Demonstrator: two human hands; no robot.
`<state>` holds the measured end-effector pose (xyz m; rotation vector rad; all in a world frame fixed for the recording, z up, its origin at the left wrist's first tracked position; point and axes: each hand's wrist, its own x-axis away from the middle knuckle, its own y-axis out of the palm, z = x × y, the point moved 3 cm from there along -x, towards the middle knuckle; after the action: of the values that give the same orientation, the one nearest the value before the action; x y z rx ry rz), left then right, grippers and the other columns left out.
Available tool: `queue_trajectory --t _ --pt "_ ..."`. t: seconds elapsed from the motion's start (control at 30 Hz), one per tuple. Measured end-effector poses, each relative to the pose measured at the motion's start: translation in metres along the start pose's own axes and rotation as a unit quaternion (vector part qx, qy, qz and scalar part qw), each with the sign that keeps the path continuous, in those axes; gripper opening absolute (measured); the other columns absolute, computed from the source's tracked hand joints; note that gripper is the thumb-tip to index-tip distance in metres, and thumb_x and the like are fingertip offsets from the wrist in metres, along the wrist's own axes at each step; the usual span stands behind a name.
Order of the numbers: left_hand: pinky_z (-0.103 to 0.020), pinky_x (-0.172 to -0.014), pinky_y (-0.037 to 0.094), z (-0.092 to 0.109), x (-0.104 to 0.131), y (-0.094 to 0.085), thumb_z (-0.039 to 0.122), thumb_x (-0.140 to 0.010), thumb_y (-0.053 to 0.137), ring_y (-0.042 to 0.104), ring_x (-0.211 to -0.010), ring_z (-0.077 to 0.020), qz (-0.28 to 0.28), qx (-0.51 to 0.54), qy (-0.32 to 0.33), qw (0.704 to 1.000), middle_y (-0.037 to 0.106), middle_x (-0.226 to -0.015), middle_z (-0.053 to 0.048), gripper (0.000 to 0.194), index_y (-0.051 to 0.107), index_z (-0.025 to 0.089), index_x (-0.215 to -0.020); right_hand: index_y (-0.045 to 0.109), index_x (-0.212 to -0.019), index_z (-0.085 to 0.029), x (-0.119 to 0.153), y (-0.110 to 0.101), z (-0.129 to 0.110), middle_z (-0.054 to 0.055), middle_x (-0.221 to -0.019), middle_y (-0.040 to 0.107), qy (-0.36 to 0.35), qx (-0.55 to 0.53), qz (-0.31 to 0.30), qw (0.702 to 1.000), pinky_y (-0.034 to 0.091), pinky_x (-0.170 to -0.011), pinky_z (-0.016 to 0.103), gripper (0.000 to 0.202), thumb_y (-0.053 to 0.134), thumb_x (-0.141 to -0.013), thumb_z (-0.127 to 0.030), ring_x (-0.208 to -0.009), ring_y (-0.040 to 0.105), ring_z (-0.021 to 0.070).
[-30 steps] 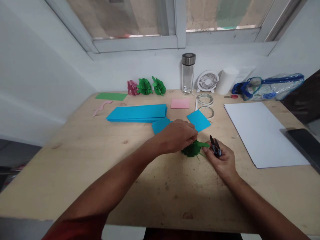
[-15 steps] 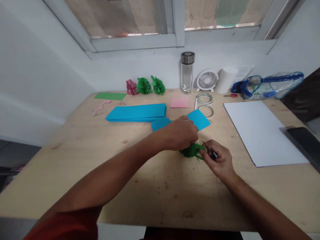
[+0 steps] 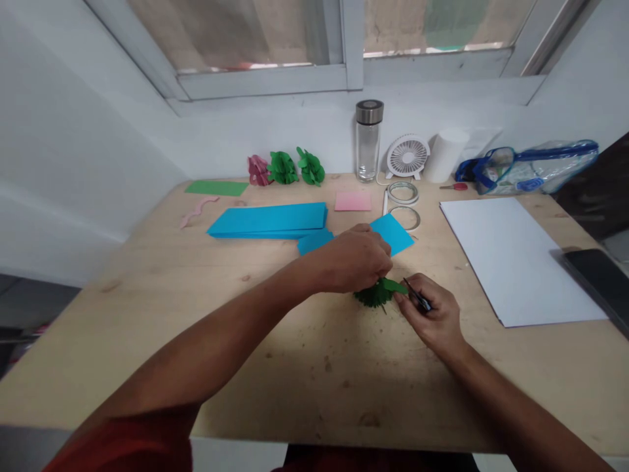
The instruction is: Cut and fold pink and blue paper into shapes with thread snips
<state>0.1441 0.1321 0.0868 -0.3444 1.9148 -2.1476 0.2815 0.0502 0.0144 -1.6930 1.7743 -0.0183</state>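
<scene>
Scissors [image 3: 421, 301] in the right hand [image 3: 435, 314] have swung lower and leftward since the first frame, blades now looking nearly together. Left hand [image 3: 354, 261] pinches the green paper flower [image 3: 374, 295] from above (its fingertips are hidden), just over the desk [image 3: 275, 373]; right thumb and finger meet a petal — scissors tucked in the same palm. Better to steady the base lightly, ease each petal outward singly, and keep the tips off the paper. Farther back, a bottle [image 3: 368, 144] holds clear liquid — rightward, a transparent pouch [image 3: 550, 172] holds items too unclear to name.
</scene>
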Motion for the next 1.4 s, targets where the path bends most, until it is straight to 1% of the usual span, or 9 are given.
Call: queue_trajectory --t 0.17,0.33,0.57,0.67,0.73,0.87,1.03,1.27,1.4 --pt "-0.034 -0.09 0.038 0.003 0.001 0.001 0.009 -0.073 0.056 0.06 -0.086 -0.0174 -0.008 -0.02 -0.014 1.0 0.067 -0.079 -0.004 0.013 0.065 0.016 -0.067 0.055 -0.073 -0.02 0.001 0.0 0.0 -0.003 -0.066 0.052 -0.003 -0.011 0.001 1.0 0.032 -0.048 0.022 0.011 0.058 -0.081 -0.013 -0.053 0.043 0.0089" --pt "-0.031 -0.087 0.039 0.005 0.004 0.003 0.009 -0.074 0.056 0.06 -0.086 -0.017 0.01 0.001 -0.013 1.0 0.067 -0.078 -0.003 0.013 0.065 0.017 -0.069 0.056 -0.075 -0.021 0.0 0.0 0.0 -0.003 -0.067 0.054 0.006 -0.02 0.01 1.0 0.035 -0.051 0.022 0.009 0.059 -0.081 -0.014 -0.056 0.047 0.0095" --pt "-0.032 -0.086 0.04 0.002 0.009 0.011 0.012 -0.077 0.054 0.06 -0.087 -0.0174 0.063 0.08 -0.031 0.994 0.067 -0.081 -0.003 0.012 0.064 0.018 -0.074 0.06 -0.077 -0.021 0.002 0.0 0.004 -0.005 -0.065 0.056 0.039 -0.033 0.028 0.998 0.036 -0.05 0.02 0.009 0.06 -0.078 -0.012 -0.055 0.048 0.009" --pt "-0.032 -0.086 0.041 0.003 0.016 0.012 0.015 -0.081 0.053 0.06 -0.092 -0.0179 0.118 0.138 -0.051 0.982 0.067 -0.089 -0.003 0.011 0.063 0.018 -0.081 0.06 -0.076 -0.021 0.003 0.001 0.006 -0.005 -0.063 0.055 0.044 -0.033 0.039 0.998 0.035 -0.049 0.019 0.011 0.06 -0.076 -0.011 -0.054 0.047 0.0085" --pt "-0.032 -0.086 0.042 0.008 0.022 0.012 0.017 -0.083 0.051 0.06 -0.096 -0.0181 0.159 0.171 -0.065 0.97 0.067 -0.094 -0.004 0.01 0.061 0.019 -0.082 0.061 -0.077 -0.021 0.004 0.002 0.007 -0.005 -0.063 0.056 0.049 -0.034 0.04 0.997 0.034 -0.049 0.019 0.011 0.061 -0.076 -0.011 -0.054 0.047 0.0084" --pt "-0.036 -0.093 0.041 0.02 0.029 0.019 0.022 -0.083 0.054 0.055 -0.11 -0.0211 0.212 0.185 -0.092 0.955 0.065 -0.103 -0.006 0.007 0.058 0.019 -0.079 0.061 -0.076 -0.021 0.006 0.002 0.008 -0.005 -0.063 0.056 0.06 -0.035 0.039 0.997 0.035 -0.05 0.019 0.009 0.061 -0.076 -0.012 -0.055 0.048 0.0086" --pt "-0.043 -0.098 0.039 0.025 0.029 0.031 0.024 -0.08 0.059 0.051 -0.116 -0.0254 0.23 0.149 -0.137 0.952 0.064 -0.108 -0.007 0.006 0.057 0.019 -0.082 0.061 -0.074 -0.021 0.005 0.002 0.008 -0.006 -0.059 0.053 0.076 -0.034 0.061 0.995 0.032 -0.046 0.02 0.004 0.063 -0.077 -0.018 -0.05 0.045 0.0081" --pt "-0.042 -0.097 0.04 0.026 0.028 0.035 0.022 -0.081 0.058 0.054 -0.11 -0.0231 0.248 0.152 -0.144 0.946 0.064 -0.106 -0.007 0.007 0.055 0.019 -0.086 0.06 -0.071 -0.02 0.003 0.002 0.009 -0.004 -0.058 0.053 0.095 -0.035 0.074 0.992 0.032 -0.044 0.021 0.009 0.061 -0.079 -0.023 -0.049 0.045 0.0089" --pt "-0.042 -0.094 0.041 0.027 0.029 0.036 0.025 -0.08 0.059 0.054 -0.108 -0.023 0.264 0.164 -0.157 0.937 0.065 -0.102 -0.007 0.008 0.053 0.02 -0.082 0.06 -0.075 -0.02 0.005 0.002 0.008 -0.003 -0.061 0.055 0.066 -0.034 0.055 0.996 0.035 -0.046 0.022 0.003 0.061 -0.078 -0.02 -0.052 0.048 0.01"
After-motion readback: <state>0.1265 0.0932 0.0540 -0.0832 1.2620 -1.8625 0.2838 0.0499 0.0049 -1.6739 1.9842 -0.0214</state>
